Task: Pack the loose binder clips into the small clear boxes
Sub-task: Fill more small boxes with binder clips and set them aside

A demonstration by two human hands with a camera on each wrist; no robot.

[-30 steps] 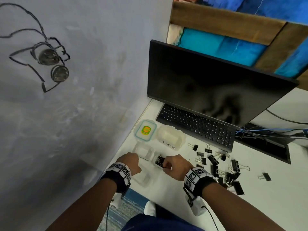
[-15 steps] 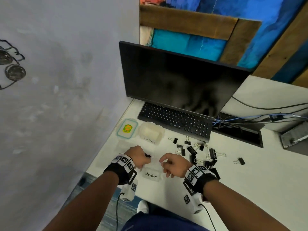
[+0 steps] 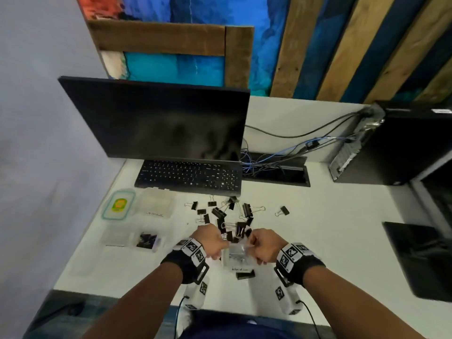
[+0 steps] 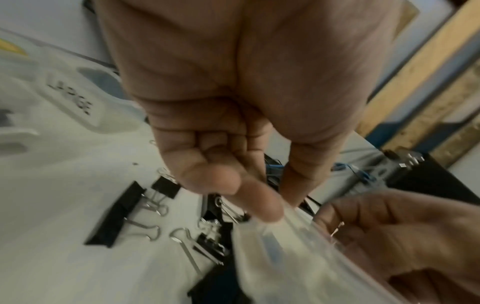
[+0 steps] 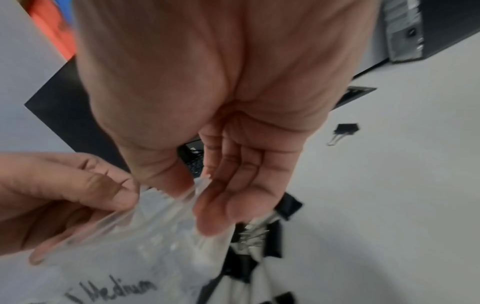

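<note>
Both hands, left hand point(image 3: 209, 241) and right hand point(image 3: 264, 245), pinch the clear box point(image 3: 236, 256) marked "Medium" beside loose binder clips point(image 3: 226, 216).

Even, soft indoor light; the white tabletop point(image 3: 318, 241) reads bright. The head view bends strongly at its edges. Both wrist views are motion-blurred and soft throughout.

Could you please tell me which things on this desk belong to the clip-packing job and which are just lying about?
Job: loose clips; Medium box, held by left hand and right hand; Large box; box with clips.

Lying about: monitor; keyboard; cables; computer tower.
</note>
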